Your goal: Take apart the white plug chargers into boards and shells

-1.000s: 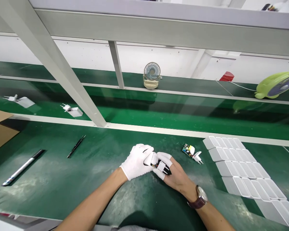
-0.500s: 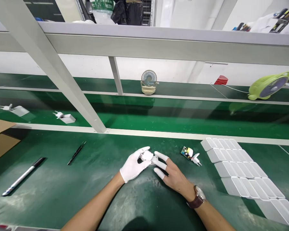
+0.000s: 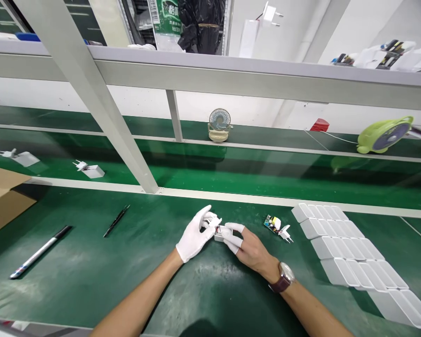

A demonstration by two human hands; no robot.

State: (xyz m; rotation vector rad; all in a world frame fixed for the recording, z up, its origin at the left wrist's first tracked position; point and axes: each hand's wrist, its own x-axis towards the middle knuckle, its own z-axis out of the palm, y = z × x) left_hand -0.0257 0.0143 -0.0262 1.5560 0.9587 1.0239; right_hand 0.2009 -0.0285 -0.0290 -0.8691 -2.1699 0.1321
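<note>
My left hand [image 3: 194,236], in a white glove, is closed on a small white plug piece [image 3: 215,222] of a charger. My right hand [image 3: 250,245], with white finger cots and a wristwatch, pinches a white charger case [image 3: 220,237] just above the table. The two parts meet at an angle, with something small and reddish showing between them; my fingers hide the rest. Right of my hands lies a small circuit board [image 3: 272,223] with a white two-pin plug [image 3: 285,233] attached.
White charger cases [image 3: 344,248] stand in rows at the right. A marker pen [image 3: 40,252], black tweezers [image 3: 116,221] and a cardboard box [image 3: 7,201] are at the left. Chargers [image 3: 93,171] lie beyond the metal rail [image 3: 214,194]. A small fan [image 3: 219,125] stands farther back.
The white parts in my hands have turned and now show the case's side and a gap. My right fingers have closed in on the case. The camera view has shifted slightly.
</note>
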